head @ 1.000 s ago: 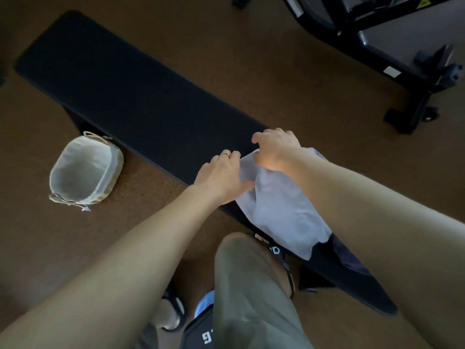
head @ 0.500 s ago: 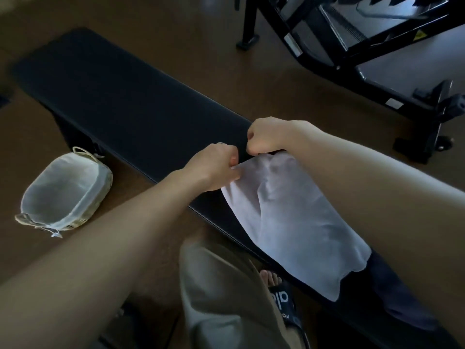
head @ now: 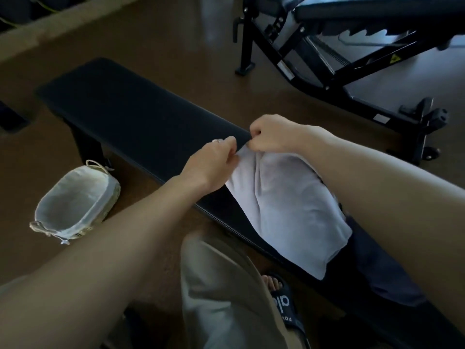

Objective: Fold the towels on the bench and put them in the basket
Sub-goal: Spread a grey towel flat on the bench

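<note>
Barely started, I judge: both my left hand (head: 214, 162) and right hand (head: 273, 134) keep a pinching grip on the pale towel (head: 289, 210) at frame centre, the dark towel (head: 385, 268) waits on the worktop (head: 141, 122), and the basket (head: 75, 205) at lower left looks unfilled.

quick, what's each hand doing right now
Left hand: pinching the pale towel at its top edge.
Right hand: grip closed on the same edge.

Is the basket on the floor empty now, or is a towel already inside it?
Empty. The basket shows only its pale lining inside; the white towel lies on the bench, pinched by the left hand and right hand.
</note>
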`<state>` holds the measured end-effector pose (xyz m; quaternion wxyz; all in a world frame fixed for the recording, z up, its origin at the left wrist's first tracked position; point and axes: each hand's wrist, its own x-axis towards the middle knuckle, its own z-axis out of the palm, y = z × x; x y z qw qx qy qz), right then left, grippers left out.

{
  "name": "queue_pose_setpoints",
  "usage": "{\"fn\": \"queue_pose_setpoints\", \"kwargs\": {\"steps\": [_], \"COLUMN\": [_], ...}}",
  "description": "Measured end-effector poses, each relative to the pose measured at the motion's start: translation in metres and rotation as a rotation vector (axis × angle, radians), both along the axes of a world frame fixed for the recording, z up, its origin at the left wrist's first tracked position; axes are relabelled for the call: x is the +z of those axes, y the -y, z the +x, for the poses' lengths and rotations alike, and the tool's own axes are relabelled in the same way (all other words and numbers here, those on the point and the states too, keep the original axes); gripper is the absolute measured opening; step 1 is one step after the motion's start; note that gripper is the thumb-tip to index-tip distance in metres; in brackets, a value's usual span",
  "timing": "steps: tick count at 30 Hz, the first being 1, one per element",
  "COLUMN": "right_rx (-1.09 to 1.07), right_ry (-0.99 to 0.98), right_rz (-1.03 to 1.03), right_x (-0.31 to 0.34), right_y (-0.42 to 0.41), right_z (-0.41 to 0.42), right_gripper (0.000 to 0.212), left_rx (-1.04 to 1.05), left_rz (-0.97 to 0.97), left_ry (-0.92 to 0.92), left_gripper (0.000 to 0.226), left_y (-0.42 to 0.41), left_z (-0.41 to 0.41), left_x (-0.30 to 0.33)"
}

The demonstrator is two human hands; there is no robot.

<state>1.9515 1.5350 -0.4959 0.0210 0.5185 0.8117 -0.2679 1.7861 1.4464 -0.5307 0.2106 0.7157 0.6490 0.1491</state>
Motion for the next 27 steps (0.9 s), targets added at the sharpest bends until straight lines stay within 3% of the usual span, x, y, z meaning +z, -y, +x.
{"fn": "queue_pose_setpoints", "kwargs": {"steps": [4, 6, 8, 12, 15, 17, 20, 23, 25, 27], "right_rx": [-0.046, -0.058, -0.037, 0.042, 0.055, 0.006, -0.035, -0.004, 0.010, 0.011], "right_ry": [-0.194, -0.228, -0.203, 0.013, 0.119, 0.104, 0.082, 0.144, 0.182, 0.220], "right_rz": [0.179, 0.249, 0.267, 0.124, 0.146, 0.205, 0.241, 0.210, 0.174, 0.135], "right_x": [0.015, 0.023, 0.033, 0.039, 0.036, 0.040, 0.053, 0.060, 0.059, 0.060], "right_y": [0.012, 0.020, 0.027, 0.038, 0.045, 0.048, 0.050, 0.053, 0.054, 0.055], "right_z": [0.007, 0.008, 0.011, 0.030, 0.035, 0.035, 0.035, 0.031, 0.029, 0.031], "right_gripper": [0.026, 0.022, 0.015, 0.016, 0.010, 0.009, 0.014, 0.019, 0.021, 0.022], "left_rx": [0.028, 0.068, 0.114, 0.215, 0.273, 0.180, -0.048, -0.125, -0.109, -0.065], "left_rz": [0.030, 0.008, 0.035, 0.121, 0.141, 0.016, -0.247, -0.360, -0.373, -0.327], "left_ry": [0.244, 0.411, 0.450, 0.377, 0.402, 0.362, 0.109, -0.015, 0.013, 0.113], "left_gripper": [0.026, 0.025, 0.023, 0.024, 0.028, 0.039, 0.052, 0.033, 0.010, 0.012], "left_y": [0.009, 0.014, 0.018, 0.022, 0.026, 0.028, 0.038, 0.044, 0.045, 0.044], "left_z": [0.008, 0.012, 0.014, 0.011, 0.012, 0.013, 0.014, 0.020, 0.022, 0.021], "left_x": [0.021, 0.032, 0.041, 0.049, 0.058, 0.064, 0.068, 0.059, 0.054, 0.055]}}
